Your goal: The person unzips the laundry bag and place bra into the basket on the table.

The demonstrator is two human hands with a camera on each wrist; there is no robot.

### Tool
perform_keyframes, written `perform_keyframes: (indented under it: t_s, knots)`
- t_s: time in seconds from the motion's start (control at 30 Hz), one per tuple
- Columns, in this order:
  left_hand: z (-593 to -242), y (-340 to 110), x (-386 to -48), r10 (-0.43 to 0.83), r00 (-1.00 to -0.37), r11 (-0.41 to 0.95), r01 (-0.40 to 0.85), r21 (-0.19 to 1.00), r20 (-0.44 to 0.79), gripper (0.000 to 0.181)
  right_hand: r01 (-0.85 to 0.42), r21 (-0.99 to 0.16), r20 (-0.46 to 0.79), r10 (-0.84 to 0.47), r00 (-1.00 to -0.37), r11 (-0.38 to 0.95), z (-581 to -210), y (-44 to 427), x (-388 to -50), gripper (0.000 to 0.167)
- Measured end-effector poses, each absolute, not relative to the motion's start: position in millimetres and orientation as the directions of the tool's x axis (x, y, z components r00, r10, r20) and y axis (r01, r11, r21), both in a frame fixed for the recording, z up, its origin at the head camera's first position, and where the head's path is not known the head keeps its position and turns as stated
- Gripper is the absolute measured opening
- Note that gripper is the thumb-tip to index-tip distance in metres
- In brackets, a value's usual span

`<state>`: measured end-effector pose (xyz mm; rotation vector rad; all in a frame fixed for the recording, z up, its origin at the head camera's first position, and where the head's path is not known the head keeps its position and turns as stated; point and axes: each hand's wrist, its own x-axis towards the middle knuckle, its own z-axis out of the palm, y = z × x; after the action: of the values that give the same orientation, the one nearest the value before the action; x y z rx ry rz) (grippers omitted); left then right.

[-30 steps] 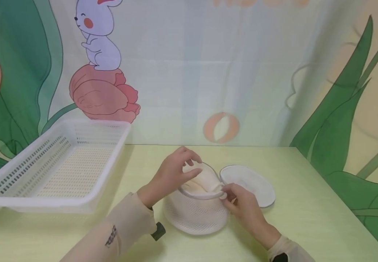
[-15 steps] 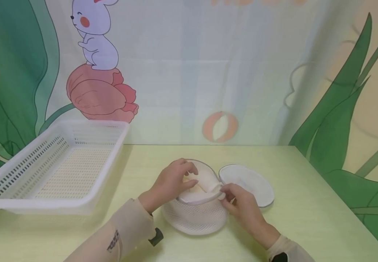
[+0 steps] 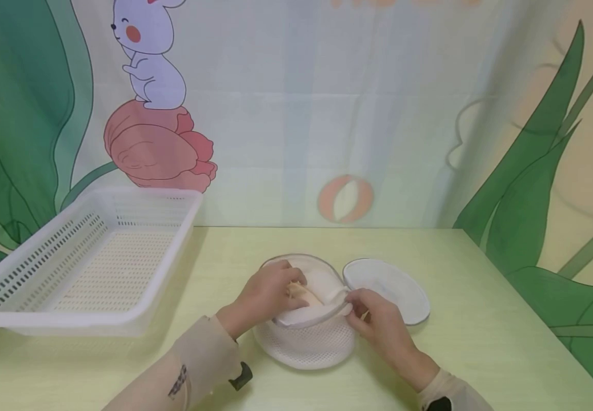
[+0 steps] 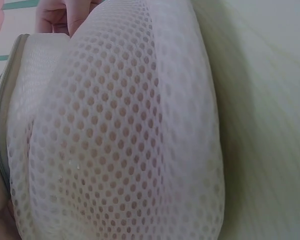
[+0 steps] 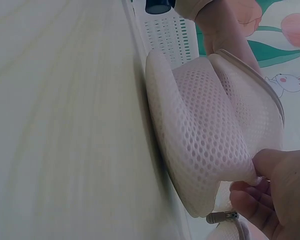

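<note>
A white mesh laundry bag (image 3: pixel 304 345) stands on the table with its zipped top undone; its round flap (image 3: pixel 391 291) lies folded over to the right. Pale cream fabric with a lacy edge (image 3: pixel 299 292) sits inside, partly hidden by my left hand (image 3: pixel 265 291). That hand reaches over the left rim into the mouth, thumb and fingers apart against the fabric. My right hand (image 3: pixel 379 319) pinches the bag's right rim, near where the flap joins. A zipper pull (image 5: pixel 222 217) hangs below these fingers in the right wrist view. Mesh wall (image 4: pixel 110 130) fills most of the left wrist view.
A large white plastic basket (image 3: pixel 173 274) with slotted sides stands to the left on the pale yellow table (image 3: pixel 481 342). Behind the table hangs a curtain (image 3: pixel 255 114) printed with a rabbit, flowers and leaves.
My left hand has lowered into the bag's mouth, fingers closer to the fabric. The near rim has sunk and the mouth spread leftward. My right hand keeps its pinch in place.
</note>
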<state>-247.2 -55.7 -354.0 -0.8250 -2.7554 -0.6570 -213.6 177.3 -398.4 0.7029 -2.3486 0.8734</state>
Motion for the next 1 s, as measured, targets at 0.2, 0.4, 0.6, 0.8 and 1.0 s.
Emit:
perform_keyframes:
  t_s: [0.2, 0.4, 0.6, 0.8, 1.0]
  knots:
    - [-359, -58, -247, 0.523, -0.804, 0.747, 0.592, 0.303, 0.281, 0.037, -0.630, -0.423, 0.634, -0.284, -0.719, 0.651, -399, 176, -213, 0.029]
    - [-365, -62, -246, 0.530, -0.805, 0.743, 0.592, 0.313, 0.266, 0.042, -0.657, -0.393, 0.665, -0.295, -0.686, 0.643, -401, 176, -214, 0.031]
    - [-372, -65, -247, 0.513, -0.830, 0.770, 0.557, 0.311, 0.218, 0.048, -0.672, -0.382, 0.679, -0.301, -0.670, 0.635, -402, 176, -215, 0.031]
    - [-377, -66, -247, 0.498, -0.838, 0.781, 0.545, 0.304, 0.222, 0.049, -0.665, -0.396, 0.664, -0.303, -0.684, 0.633, -402, 176, -213, 0.031]
    - [-379, -66, -247, 0.481, -0.854, 0.801, 0.520, 0.295, 0.199, 0.050, -0.681, -0.378, 0.671, -0.320, -0.668, 0.627, -403, 176, -214, 0.031]
